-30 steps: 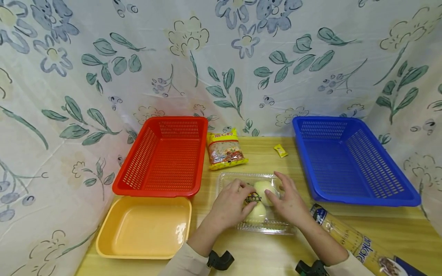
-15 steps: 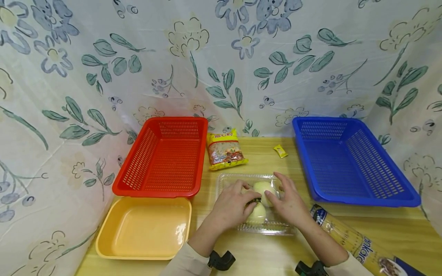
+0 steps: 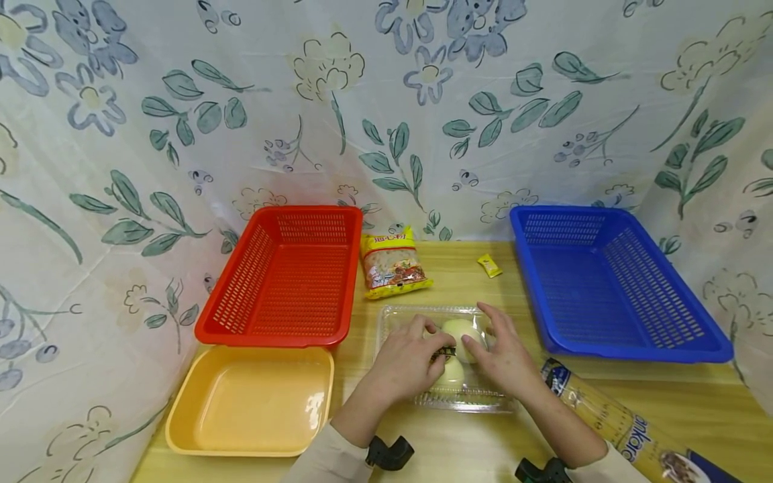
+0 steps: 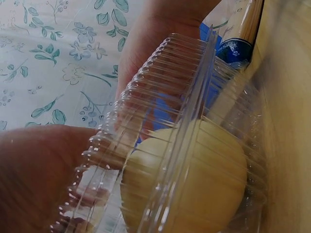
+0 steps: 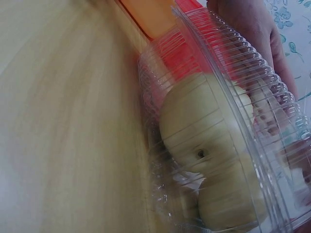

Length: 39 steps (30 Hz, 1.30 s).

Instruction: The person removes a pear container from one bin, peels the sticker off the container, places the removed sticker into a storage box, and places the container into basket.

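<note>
A clear plastic clamshell box [image 3: 465, 401] lies closed on the table in the head view, with pale yellow round fruits [image 3: 451, 376] inside. My left hand [image 3: 401, 357] is over the lid's left half, thumb and index finger pinching a dark printed sticker [image 3: 445, 351] that stands partly up from the lid. On the lid's right side rests my right hand [image 3: 508, 359], its fingers spread and holding nothing. The right wrist view shows two fruits [image 5: 204, 121] through the ribbed wall, one with a dark stem dimple. Part of the sticker is hidden behind the left fingers.
A red basket [image 3: 205, 330] and a yellow basin [image 3: 249, 451] stand at left, a blue basket [image 3: 640, 352] at right. Behind the box lie a yellow food packet [image 3: 395, 265] and a small yellow sachet [image 3: 490, 265]. A long pasta pack [image 3: 622, 416] lies beside the right forearm.
The sticker lay flat with its print facing up; its edge has since been lifted and folded up by the left fingers. The right hand has barely moved.
</note>
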Tool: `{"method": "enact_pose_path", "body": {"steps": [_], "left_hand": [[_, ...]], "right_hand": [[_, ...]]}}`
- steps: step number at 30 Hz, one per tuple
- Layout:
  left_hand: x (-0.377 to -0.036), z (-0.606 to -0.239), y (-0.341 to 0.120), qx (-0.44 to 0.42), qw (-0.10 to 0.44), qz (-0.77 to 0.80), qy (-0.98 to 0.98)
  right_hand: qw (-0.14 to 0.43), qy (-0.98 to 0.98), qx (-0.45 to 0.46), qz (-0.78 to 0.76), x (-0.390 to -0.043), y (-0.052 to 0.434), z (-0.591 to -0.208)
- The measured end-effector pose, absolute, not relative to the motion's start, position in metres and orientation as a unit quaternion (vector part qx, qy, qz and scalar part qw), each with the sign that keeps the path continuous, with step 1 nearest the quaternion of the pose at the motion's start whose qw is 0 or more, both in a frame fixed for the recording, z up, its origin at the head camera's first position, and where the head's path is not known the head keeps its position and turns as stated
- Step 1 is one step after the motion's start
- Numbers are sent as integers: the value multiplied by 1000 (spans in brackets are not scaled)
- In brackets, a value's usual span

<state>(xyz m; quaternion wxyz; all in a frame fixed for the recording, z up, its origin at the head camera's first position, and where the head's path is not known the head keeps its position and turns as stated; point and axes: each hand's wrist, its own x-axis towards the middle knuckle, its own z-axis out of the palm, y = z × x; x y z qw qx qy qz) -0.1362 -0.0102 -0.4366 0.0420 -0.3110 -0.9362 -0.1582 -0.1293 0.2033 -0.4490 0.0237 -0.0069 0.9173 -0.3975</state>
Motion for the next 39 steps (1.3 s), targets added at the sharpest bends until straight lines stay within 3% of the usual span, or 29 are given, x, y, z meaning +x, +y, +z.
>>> {"method": "enact_pose_path", "body": {"steps": [39], "left_hand": [[-136,-440,-8,-312,81,-144,-936]], "right_hand": [[26,913,-5,-407,-128,203,-449]]}}
